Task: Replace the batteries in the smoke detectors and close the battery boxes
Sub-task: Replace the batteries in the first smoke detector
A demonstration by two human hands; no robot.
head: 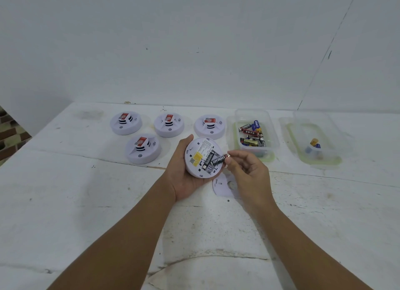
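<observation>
Smoke detector [200, 157], a round white plastic disc, lies back-up in the palm of the left hand [184, 175], held above the white table [86, 203]. The left thumb curls over its far rim and the fingers wrap beneath it, so the hand grips it by the edge. Its open battery bay faces up: one black battery [207, 161] already sits in the slot, beside a yellow label.

A second black battery [219, 159], a smooth cylinder with Eveready lettering, is pinched at its metal end between the thumb and forefinger of the right hand [244, 168]; the other fingers are loosely curled. The battery's free end angles down into the bay, just beside the seated one.

On the table under the right hand lies a thin white round cover plate [223, 187]. Four more detectors [142, 150] stand face-up behind, each a domed white shell with a red-and-white label on top.

To the right, a clear plastic tub [272, 138] holds a jumble of batteries in black, blue and red wrappers. Farther right, a second clear tub [329, 138] holds a few batteries. Both tubs rest on green-rimmed lids.
</observation>
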